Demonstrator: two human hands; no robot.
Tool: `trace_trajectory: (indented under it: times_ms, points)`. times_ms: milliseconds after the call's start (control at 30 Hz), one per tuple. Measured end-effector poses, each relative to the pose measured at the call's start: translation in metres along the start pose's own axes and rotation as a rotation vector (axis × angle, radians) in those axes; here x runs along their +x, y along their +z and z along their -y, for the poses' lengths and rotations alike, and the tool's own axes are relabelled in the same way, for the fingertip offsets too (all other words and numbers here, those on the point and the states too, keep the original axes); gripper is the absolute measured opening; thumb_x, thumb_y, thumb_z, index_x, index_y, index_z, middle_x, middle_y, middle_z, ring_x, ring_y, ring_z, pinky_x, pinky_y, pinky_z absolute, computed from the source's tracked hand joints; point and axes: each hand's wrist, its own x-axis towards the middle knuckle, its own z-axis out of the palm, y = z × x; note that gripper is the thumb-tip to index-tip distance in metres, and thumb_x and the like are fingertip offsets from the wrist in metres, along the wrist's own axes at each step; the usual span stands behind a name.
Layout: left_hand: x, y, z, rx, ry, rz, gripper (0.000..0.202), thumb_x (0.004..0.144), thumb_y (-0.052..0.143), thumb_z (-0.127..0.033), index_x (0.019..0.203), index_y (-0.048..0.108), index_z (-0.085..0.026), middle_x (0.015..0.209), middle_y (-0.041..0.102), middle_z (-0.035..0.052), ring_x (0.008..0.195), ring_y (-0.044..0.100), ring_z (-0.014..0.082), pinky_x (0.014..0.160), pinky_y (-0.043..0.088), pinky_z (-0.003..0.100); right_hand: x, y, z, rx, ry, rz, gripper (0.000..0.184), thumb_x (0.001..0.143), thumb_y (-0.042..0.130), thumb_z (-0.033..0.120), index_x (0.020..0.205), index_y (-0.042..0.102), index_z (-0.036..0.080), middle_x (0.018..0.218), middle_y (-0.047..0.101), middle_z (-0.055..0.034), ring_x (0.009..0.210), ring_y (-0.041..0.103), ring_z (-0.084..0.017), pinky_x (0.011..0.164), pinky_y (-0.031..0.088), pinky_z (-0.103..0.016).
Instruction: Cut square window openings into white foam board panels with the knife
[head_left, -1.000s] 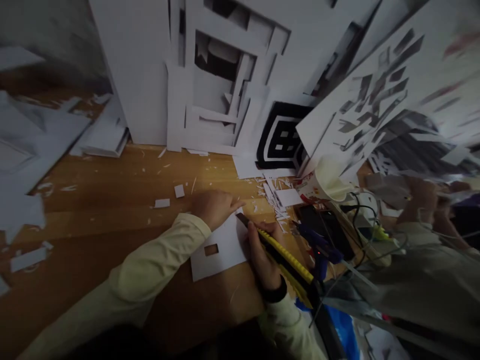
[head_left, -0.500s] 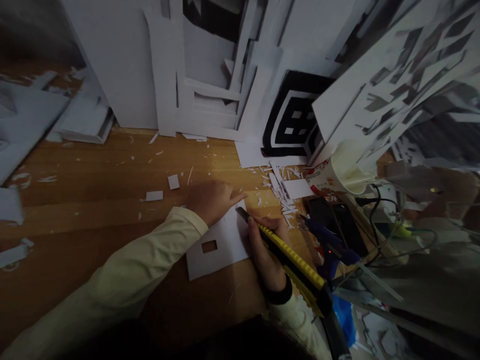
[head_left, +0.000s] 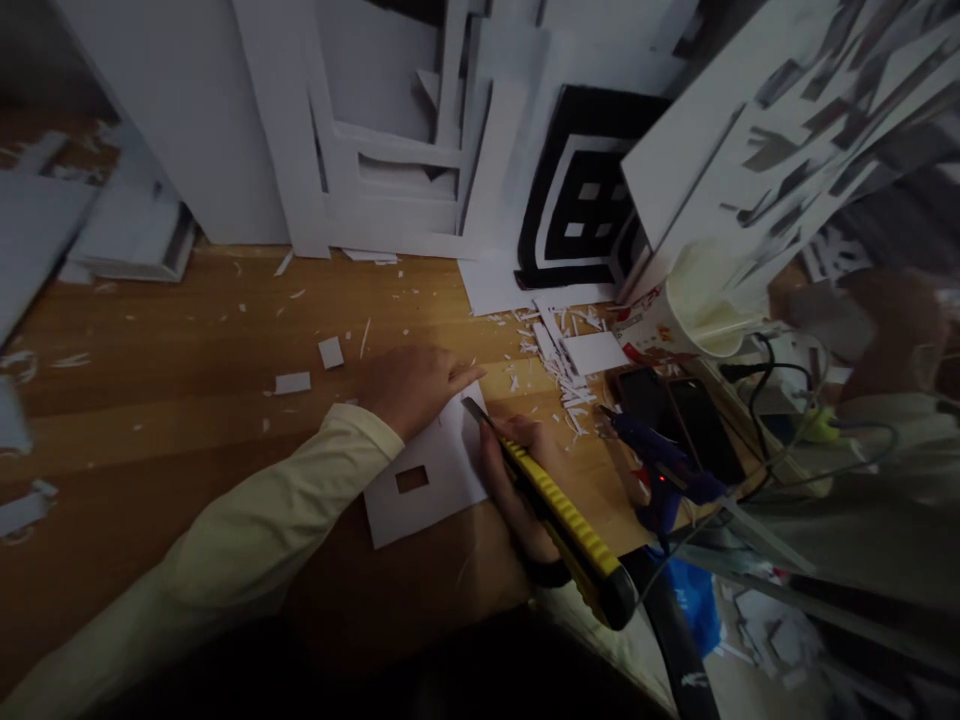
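A white sheet of card (head_left: 442, 475) with a small rectangular hole lies on the wooden table. My left hand (head_left: 409, 388) rests flat across its far edge, thumb stretched to the right. My right hand (head_left: 517, 470) grips a yellow and black utility knife (head_left: 566, 525), whose blade tip is at the card near my left thumb. Whether the blade cuts into the card is too dark to tell. Two small white card pieces, a square (head_left: 330, 352) and a rectangle (head_left: 292, 383), lie left of my left hand.
White boards and cut panels (head_left: 397, 205) stand at the back, beside a black window-like cutout (head_left: 581, 190). Card scraps (head_left: 566, 375), a paper cup (head_left: 675, 315), two phones (head_left: 705, 430) and a blue glue gun (head_left: 660, 460) with cables are on the right. Another person's hand (head_left: 892, 320) shows farther right.
The view has shifted slightly, so most things sit higher and farther left. The knife's rear end has swung left, and its blade remains near my left thumb.
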Motion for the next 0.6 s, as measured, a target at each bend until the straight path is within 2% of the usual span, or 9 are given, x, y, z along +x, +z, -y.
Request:
trace_trajectory:
  times_ms: [167, 333, 533, 600]
  points:
    - [0.001, 0.005, 0.0, 0.026, -0.039, -0.002, 0.06, 0.1, 0.037, -0.06, 0.094, 0.075, -0.014, 0.091, 0.074, 0.0131, 0.084, 0.066, 0.0264, 0.073, 0.042, 0.034, 0.004, -0.005, 0.0, 0.027, -0.043, 0.081, 0.008, 0.093, 0.06, 0.025, 0.089, 0.054, 0.023, 0.071, 0.058, 0.0016, 0.056, 0.053, -0.013, 0.053, 0.042, -0.028]
    - [0.001, 0.008, 0.001, 0.042, -0.027, -0.006, 0.066, 0.1, 0.033, -0.065, 0.092, 0.074, -0.014, 0.091, 0.074, 0.0131, 0.083, 0.066, 0.0252, 0.071, 0.041, 0.034, 0.004, -0.002, -0.004, 0.074, -0.068, 0.057, 0.013, 0.092, 0.061, 0.023, 0.083, 0.051, 0.024, 0.065, 0.052, 0.0047, 0.051, 0.048, -0.011, 0.051, 0.036, -0.026]
    - [-0.002, 0.005, -0.002, 0.097, -0.066, 0.01, 0.066, 0.102, 0.03, -0.061, 0.097, 0.073, -0.012, 0.091, 0.073, 0.0142, 0.084, 0.065, 0.0255, 0.072, 0.041, 0.035, 0.004, 0.009, -0.017, 0.143, -0.229, -0.048, 0.02, 0.088, 0.063, 0.015, 0.08, 0.046, 0.024, 0.06, 0.043, 0.0085, 0.043, 0.036, -0.006, 0.046, 0.026, -0.022]
    - [-0.002, 0.006, -0.001, 0.014, -0.058, -0.002, 0.066, 0.102, 0.031, -0.061, 0.1, 0.072, -0.01, 0.092, 0.072, 0.0158, 0.086, 0.065, 0.0269, 0.074, 0.041, 0.036, 0.002, 0.011, -0.02, 0.147, -0.219, -0.056, 0.021, 0.087, 0.064, 0.016, 0.079, 0.046, 0.023, 0.06, 0.044, 0.0083, 0.044, 0.036, -0.005, 0.047, 0.026, -0.022]
